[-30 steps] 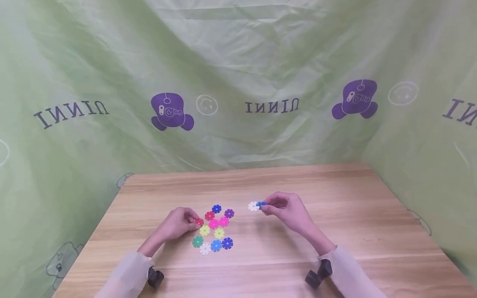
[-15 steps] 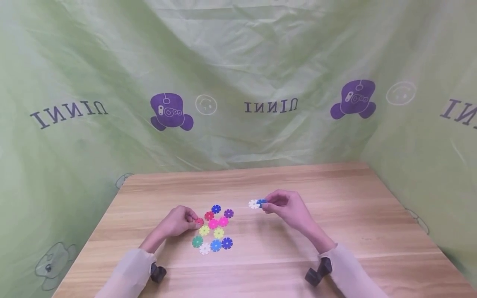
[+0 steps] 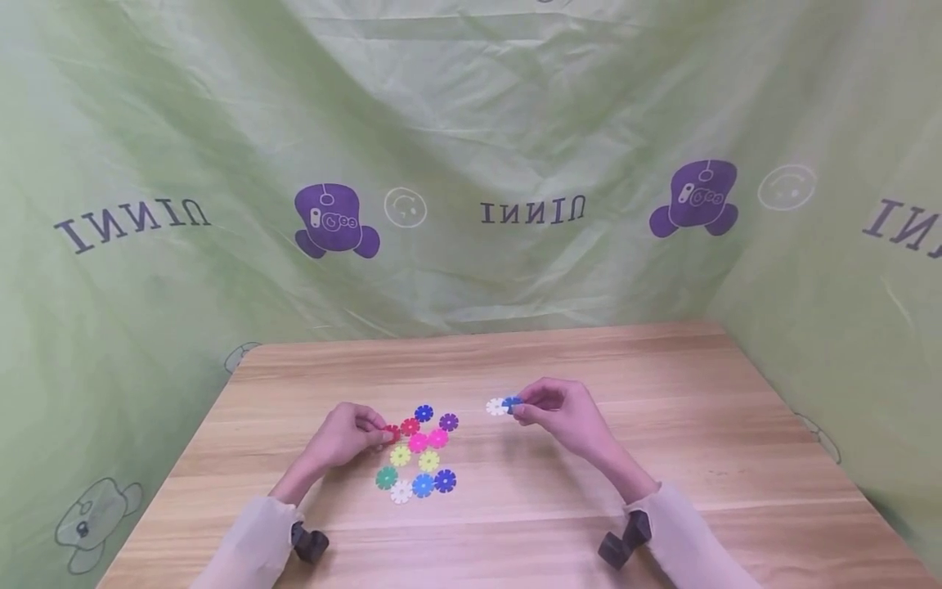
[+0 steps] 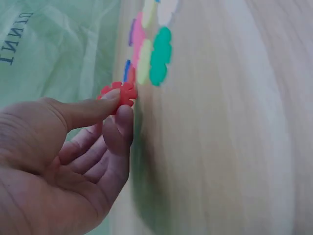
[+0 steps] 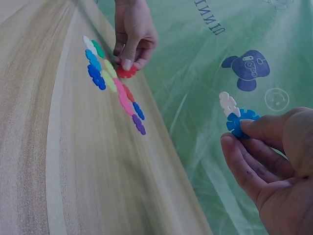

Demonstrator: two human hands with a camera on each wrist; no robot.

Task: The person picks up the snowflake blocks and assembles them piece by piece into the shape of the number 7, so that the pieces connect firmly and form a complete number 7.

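My left hand (image 3: pixel 347 435) pinches a red snowflake building disc (image 4: pixel 128 94) between thumb and fingers, at the left side of a group of discs on the table. In the head view my right hand (image 3: pixel 562 413) is off to the right of that group. It pinches a blue snowflake disc (image 5: pixel 235 126), whose edge joins a white snowflake disc (image 5: pixel 228 103). This pair is held above the table. Nearest the left hand lie another red disc (image 3: pixel 410 426) and a yellow disc (image 3: pixel 400 456). Fingertips cover part of both held discs.
Several more discs lie flat close together, among them pink (image 3: pixel 418 442), purple (image 3: pixel 448 422), green (image 3: pixel 386 478), white (image 3: pixel 401 492) and light blue (image 3: pixel 423 485) ones. The wooden table (image 3: pixel 662 523) meets a green printed curtain (image 3: pixel 456 270) at its back and sides.
The red disc in my left hand has risen slightly and tilted. My right hand keeps the blue-and-white pair with only a small shift. The head view has turned a little.
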